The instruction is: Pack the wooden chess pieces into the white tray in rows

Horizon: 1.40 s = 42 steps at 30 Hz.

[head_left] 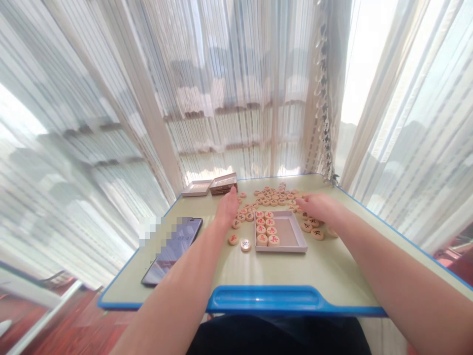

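Round wooden Chinese chess pieces (pixel 271 197) lie scattered over the far half of a pale green desk (pixel 258 271). A shallow grey box (pixel 291 236) sits in the middle with several pieces lined up in its left part. My left hand (pixel 227 207) lies on the desk left of the box, fingers stretched forward among loose pieces. My right hand (pixel 318 206) rests over pieces at the box's far right corner, fingers curled down; what they hold, if anything, is hidden.
A dark phone (pixel 173 249) lies at the left. A flat grey lid (pixel 196 188) and a brown folded board (pixel 223 183) sit at the far left. The desk has a blue rim with a pen groove (pixel 266 298). Sheer curtains surround it.
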Each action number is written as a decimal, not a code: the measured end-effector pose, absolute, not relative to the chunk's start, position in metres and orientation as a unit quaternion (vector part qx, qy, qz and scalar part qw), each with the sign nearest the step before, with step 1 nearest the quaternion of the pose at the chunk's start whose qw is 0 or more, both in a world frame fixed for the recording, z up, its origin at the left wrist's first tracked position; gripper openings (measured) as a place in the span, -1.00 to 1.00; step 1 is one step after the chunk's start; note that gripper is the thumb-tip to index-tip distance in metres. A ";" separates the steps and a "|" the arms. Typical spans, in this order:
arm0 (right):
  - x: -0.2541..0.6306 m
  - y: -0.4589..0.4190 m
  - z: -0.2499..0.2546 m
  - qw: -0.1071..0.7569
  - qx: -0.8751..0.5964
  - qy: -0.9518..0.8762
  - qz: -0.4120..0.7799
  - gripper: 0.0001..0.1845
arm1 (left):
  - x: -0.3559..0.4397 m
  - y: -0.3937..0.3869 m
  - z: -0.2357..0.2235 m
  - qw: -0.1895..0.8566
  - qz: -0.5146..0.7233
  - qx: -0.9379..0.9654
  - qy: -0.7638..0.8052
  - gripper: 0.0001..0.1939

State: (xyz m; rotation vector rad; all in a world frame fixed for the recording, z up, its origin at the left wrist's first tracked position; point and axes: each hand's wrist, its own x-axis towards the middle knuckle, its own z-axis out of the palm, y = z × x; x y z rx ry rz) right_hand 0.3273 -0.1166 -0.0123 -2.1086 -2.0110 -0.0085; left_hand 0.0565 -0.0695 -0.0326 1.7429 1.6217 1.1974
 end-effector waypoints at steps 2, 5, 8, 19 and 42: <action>0.322 -0.119 -0.007 0.085 -0.751 -0.654 0.014 -0.55 | 0.058 -0.067 -0.034 0.290 0.446 0.615 0.581 -0.34; 0.318 -0.122 -0.002 0.093 -0.770 -0.631 0.028 -0.51 | 0.060 -0.065 -0.034 0.390 0.475 0.563 0.552 -0.40; 0.319 -0.121 -0.003 0.110 -0.769 -0.629 0.016 -0.53 | 0.063 -0.069 -0.033 0.432 0.478 0.547 0.534 -0.46; 0.309 -0.125 -0.007 0.163 -0.700 -0.695 0.017 -0.65 | 0.066 -0.087 -0.026 0.356 0.306 0.687 0.555 -0.61; 0.315 -0.120 -0.011 0.164 -0.718 -0.676 0.036 -0.68 | 0.062 -0.088 -0.035 0.223 0.269 0.773 0.529 -0.71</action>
